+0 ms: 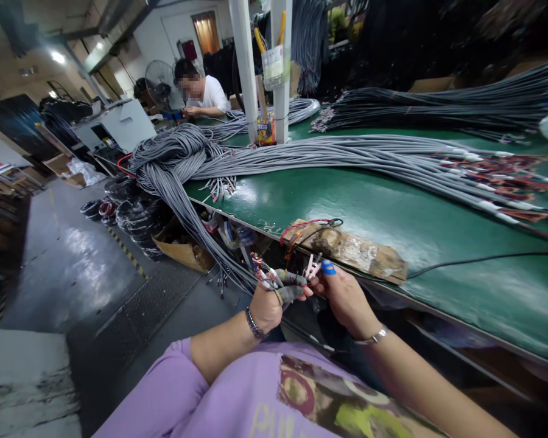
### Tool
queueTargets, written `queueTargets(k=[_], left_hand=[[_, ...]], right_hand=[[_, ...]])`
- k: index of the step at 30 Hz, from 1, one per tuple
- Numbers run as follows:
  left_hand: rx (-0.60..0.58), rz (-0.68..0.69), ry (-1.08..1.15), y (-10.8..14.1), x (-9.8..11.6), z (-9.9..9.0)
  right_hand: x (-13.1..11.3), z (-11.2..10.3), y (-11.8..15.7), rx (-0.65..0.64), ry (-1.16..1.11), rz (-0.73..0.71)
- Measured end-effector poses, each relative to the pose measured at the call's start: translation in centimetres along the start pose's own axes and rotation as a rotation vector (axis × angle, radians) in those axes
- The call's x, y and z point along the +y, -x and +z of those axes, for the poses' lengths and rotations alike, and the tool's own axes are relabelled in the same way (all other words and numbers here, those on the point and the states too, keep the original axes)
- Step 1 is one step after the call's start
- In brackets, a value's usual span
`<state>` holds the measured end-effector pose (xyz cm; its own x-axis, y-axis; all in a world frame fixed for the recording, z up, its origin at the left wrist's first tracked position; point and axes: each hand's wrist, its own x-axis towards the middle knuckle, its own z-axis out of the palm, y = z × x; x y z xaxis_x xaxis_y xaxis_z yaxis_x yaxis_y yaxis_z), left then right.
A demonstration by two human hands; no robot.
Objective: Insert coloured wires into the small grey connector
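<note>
Below the bench's front edge, my left hand (274, 299) is closed round the ends of several grey cables, whose coloured inner wires (260, 267) stick up over it. Grey coverings are on some of its fingers. Close on the right, my right hand (340, 295) has its thumb, covered in blue, pinched against the fingers; what lies between them is too small to make out. A pale pink clip (311, 267) shows between the two hands. Just behind them, a worn wooden board (369, 255) with red and black leads lies at the bench edge.
Long grey cables (329, 152) run across the green bench (447, 225) and hang over its left edge. Black cables (429, 109) lie at the back right. A white post (281, 109) rises behind. Another person (205, 94) sits at the far left. A cardboard box (182, 246) is below.
</note>
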<state>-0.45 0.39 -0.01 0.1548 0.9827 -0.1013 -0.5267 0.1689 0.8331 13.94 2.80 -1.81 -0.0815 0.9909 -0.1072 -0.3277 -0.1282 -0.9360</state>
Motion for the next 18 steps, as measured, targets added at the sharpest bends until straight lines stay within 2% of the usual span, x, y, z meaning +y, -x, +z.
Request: queueTargets(k=[3,5,10,15,18], left_hand=[[-0.012,-0.004,0.012,-0.2,-0.1,0.0],[-0.013,-0.01,0.006,-0.3,-0.2,0.0],[-0.01,-0.043,-0.027,-0.2,-0.6,-0.1],[-0.008,-0.036,-0.03,-0.1,-0.9,-0.3],[0.003,-0.034,-0.033,0.1,-1.0,-0.5]], right_hand=[[-0.2,0.4,-0.1,-0.199,-0.168,0.131],[-0.5,0.7,-0.3,-0.252,-0.282,0.198],[-0.4,1.1,-0.6,-0.196,-0.403,0.201],[0.0,1.1,-0.5,-0.222,-0.457,0.236],[0.3,0.7,-0.4,-0.195,-0.504,0.26]])
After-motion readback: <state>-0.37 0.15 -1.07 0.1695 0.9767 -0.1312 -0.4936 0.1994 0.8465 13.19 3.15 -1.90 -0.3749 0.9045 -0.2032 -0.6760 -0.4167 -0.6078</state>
